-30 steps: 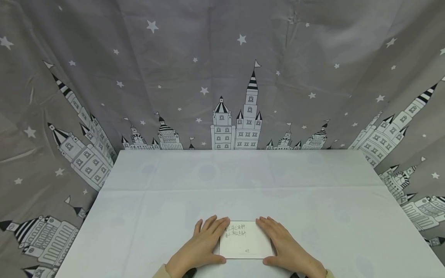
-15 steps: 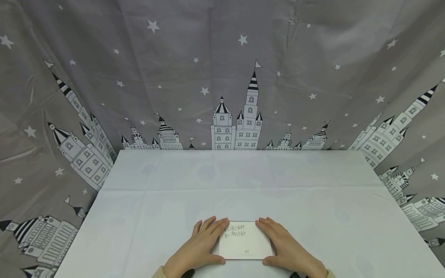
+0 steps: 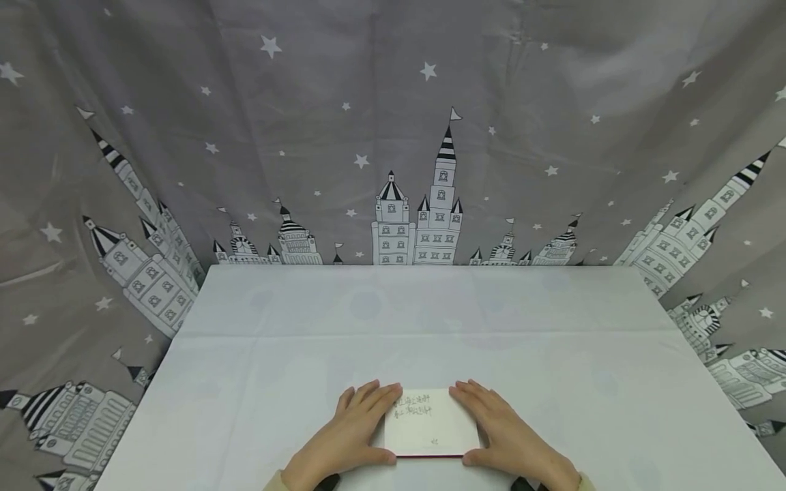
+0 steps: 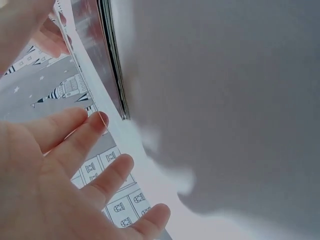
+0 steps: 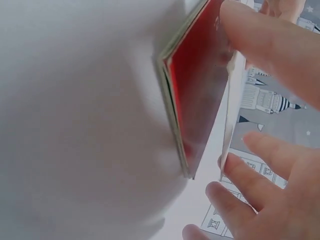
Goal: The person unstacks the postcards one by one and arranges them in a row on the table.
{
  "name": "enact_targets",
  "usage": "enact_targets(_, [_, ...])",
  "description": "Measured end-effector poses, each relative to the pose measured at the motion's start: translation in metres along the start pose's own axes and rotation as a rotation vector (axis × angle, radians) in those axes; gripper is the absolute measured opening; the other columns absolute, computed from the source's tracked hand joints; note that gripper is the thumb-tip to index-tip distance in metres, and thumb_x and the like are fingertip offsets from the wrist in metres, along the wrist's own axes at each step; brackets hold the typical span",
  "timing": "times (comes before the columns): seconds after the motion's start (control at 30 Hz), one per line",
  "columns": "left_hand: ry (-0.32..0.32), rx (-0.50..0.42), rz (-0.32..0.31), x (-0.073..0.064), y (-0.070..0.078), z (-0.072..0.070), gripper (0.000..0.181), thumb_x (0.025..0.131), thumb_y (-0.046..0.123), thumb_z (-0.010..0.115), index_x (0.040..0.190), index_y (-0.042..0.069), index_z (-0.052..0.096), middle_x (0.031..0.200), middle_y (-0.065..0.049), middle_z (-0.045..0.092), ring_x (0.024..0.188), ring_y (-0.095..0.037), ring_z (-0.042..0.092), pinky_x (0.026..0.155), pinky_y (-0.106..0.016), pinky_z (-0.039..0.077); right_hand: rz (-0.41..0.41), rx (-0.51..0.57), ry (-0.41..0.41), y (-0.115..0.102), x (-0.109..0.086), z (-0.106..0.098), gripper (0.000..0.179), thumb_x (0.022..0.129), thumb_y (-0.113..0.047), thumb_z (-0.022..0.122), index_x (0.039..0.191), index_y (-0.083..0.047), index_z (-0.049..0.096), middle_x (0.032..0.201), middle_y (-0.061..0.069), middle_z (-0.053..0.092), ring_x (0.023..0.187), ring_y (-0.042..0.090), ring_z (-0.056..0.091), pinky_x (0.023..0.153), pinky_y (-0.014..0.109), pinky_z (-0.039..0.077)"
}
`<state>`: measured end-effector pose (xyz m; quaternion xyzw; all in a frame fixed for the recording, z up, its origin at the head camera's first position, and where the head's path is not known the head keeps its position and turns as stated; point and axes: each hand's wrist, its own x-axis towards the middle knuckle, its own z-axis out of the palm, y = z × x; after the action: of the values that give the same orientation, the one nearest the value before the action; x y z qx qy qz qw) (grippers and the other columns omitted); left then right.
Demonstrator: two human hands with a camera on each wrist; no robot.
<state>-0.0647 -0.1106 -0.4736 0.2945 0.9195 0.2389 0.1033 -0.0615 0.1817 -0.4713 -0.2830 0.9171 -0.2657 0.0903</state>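
- A white, rectangular paper card with dark handwriting (image 3: 431,424) is between the two hands, above the near part of the table; the writing shows only in the head view.
- Just below this card, the wrist views show a flat, layered, rectangular object with a glossy red top (image 5: 197,90) and pale and dark edges. From the head one sees only a thin red line at the card's near edge.
- The wrist views show also a gap between card and object.
- The left hand (image 3: 351,431) pinches the card's left side, with thumb at the near corner and forefinger at the far corner; in its wrist view the other fingers are spread.
- The right hand (image 3: 511,434) pinches the right side in the same manner, its other fingers also apart.
- Beige sleeves (image 3: 278,482) and black wrist pieces (image 3: 327,483) show only in the head view.
- Around is a table with white cloth (image 3: 368,361); behind it, a grey fabric backdrop with white stars and castles (image 3: 295,129).
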Motion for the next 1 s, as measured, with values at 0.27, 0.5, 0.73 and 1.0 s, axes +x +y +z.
enact_targets(0.27, [0.053, 0.006, 0.033, 0.000, -0.003, -0.009, 0.093, 0.066, 0.045, 0.074, 0.141, 0.014, 0.028, 0.142, 0.001, 0.031, 0.130, -0.028, 0.022, 0.099, -0.057, 0.015, -0.090, -0.001, 0.062, -0.002, 0.008, -0.001, 0.090, 0.066, -0.037, 0.076, 0.139, -0.009, 0.033, 0.141, 0.007, 0.032, 0.131, 0.027, 0.024, 0.102, 0.051, 0.019])
enact_targets(0.5, [0.075, 0.008, 0.025, 0.000, -0.009, -0.019, 0.093, 0.064, 0.042, 0.077, 0.140, 0.013, 0.032, 0.139, 0.002, 0.035, 0.129, -0.028, 0.023, 0.098, -0.056, 0.016, -0.074, -0.015, 0.045, -0.006, 0.019, -0.002, 0.087, 0.067, -0.033, 0.077, 0.139, -0.012, 0.034, 0.142, 0.003, 0.032, 0.131, 0.023, 0.025, 0.104, 0.045, 0.017])
enact_targets(0.73, [0.075, 0.014, -0.001, -0.002, -0.017, -0.028, 0.093, 0.064, 0.042, 0.077, 0.140, 0.015, 0.031, 0.140, 0.002, 0.034, 0.130, -0.026, 0.021, 0.101, -0.052, 0.013, -0.085, -0.047, 0.027, -0.011, 0.031, -0.006, 0.086, 0.069, -0.036, 0.076, 0.139, -0.011, 0.033, 0.142, 0.004, 0.031, 0.130, 0.022, 0.025, 0.105, 0.046, 0.018])
enact_targets(1.0, [0.094, 0.005, -0.009, -0.005, -0.025, -0.036, 0.092, 0.063, 0.039, 0.078, 0.139, 0.013, 0.033, 0.139, 0.001, 0.036, 0.129, -0.027, 0.023, 0.101, -0.051, 0.013, -0.101, -0.079, 0.017, -0.019, 0.044, -0.008, 0.083, 0.069, -0.037, 0.075, 0.138, -0.011, 0.035, 0.140, 0.005, 0.033, 0.129, 0.021, 0.028, 0.105, 0.045, 0.019])
